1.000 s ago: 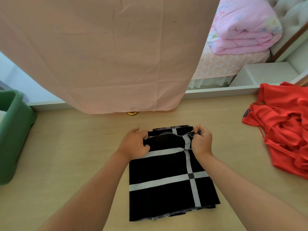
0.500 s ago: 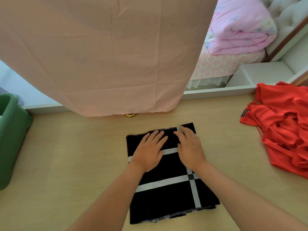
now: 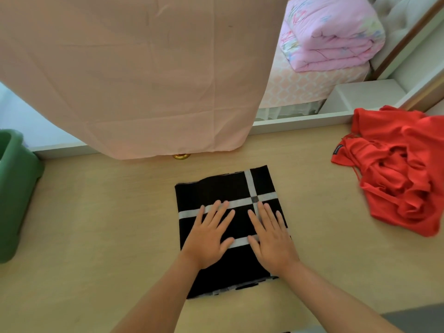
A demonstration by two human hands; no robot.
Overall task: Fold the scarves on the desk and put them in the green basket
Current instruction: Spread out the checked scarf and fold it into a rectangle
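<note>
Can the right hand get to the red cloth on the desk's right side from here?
Probably yes. The right hand lies flat on the black scarf, holding nothing, and only bare desk shows between it and the red cloth.

Left hand [image 3: 209, 239] and right hand [image 3: 274, 243] are bare, as are 2 forearms [image 3: 163, 299].

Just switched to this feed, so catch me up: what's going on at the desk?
A person presses the left hand and right hand flat on a folded black scarf on the desk. A red cloth lies crumpled at the desk's right, not yet folded. The basket stands at the left edge; its inside is out of view.
</note>
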